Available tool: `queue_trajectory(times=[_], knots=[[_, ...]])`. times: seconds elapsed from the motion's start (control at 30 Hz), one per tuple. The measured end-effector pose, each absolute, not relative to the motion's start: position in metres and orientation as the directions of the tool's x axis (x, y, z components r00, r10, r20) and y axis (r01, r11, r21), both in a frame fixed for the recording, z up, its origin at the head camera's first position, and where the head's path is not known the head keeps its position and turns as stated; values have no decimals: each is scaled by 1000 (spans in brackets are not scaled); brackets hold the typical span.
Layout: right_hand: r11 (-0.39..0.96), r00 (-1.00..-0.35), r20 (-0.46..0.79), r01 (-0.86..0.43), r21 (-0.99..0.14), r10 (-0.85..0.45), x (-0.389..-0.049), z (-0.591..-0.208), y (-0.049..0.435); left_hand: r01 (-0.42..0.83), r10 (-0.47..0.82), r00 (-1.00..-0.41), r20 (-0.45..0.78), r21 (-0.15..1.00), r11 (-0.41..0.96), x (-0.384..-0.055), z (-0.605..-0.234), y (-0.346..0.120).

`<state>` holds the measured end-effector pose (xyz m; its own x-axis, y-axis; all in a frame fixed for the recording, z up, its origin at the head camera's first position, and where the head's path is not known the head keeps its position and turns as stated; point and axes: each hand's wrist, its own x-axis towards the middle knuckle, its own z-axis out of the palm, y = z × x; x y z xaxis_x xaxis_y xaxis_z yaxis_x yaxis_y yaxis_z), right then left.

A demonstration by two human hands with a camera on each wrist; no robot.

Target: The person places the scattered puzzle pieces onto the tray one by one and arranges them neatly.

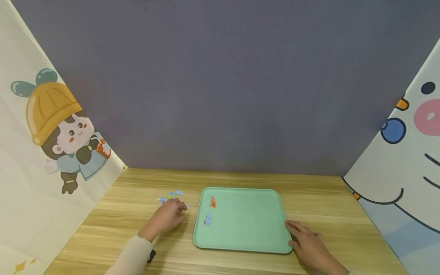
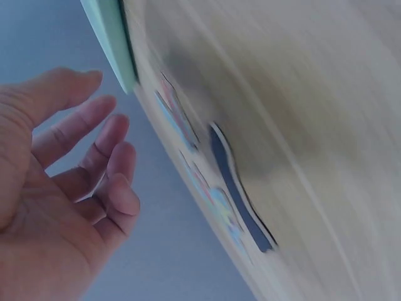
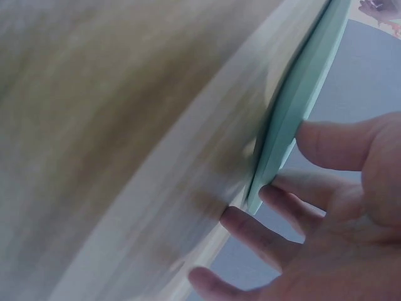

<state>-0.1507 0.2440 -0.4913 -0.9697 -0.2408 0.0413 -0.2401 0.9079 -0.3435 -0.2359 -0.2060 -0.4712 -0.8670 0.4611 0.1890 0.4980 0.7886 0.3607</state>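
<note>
My left hand [image 1: 167, 215] hovers over a small cluster of flat, colourful puzzle-like pieces [image 1: 177, 193] left of the green tray [image 1: 247, 246]. In the left wrist view the fingers of that hand [image 2: 69, 169] are loosely bent with nothing between them, apart from the pieces [image 2: 200, 179] and a dark, wavy-edged piece [image 2: 238, 188]. On the tray's left part lie an orange piece [image 1: 213, 202] and, nearer me, a blue-grey piece [image 1: 207, 220]. At the tray's right edge rests my right hand [image 1: 309, 244], its thumb and fingertips touching the rim [image 3: 288, 119].
Everything lies on a wood-grain table [image 1: 330, 206]. A dark grey panel [image 1: 220, 88] rises behind it, with a cartoon-printed white sheet on the left [image 1: 20, 214] and another on the right [image 1: 381, 168]. A small black object [image 1: 151, 256] shows beside the left sleeve.
</note>
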Motion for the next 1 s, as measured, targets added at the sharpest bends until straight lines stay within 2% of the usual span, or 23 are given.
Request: queue_trajectory(times=[0.27, 0.73, 1.0], knots=[[905, -971, 20, -228, -360, -237, -152, -492, 245, 342, 302, -940, 161, 392, 854, -247, -475, -221], [909, -970, 35, -236, -344, -239, -152, -493, 245, 256, 229, -967, 116, 430, 865, -256, -483, -230], [903, -970, 43, -240, -355, -241, -153, -493, 246, 167, 129, -983, 134, 338, 926, -265, -482, -241]])
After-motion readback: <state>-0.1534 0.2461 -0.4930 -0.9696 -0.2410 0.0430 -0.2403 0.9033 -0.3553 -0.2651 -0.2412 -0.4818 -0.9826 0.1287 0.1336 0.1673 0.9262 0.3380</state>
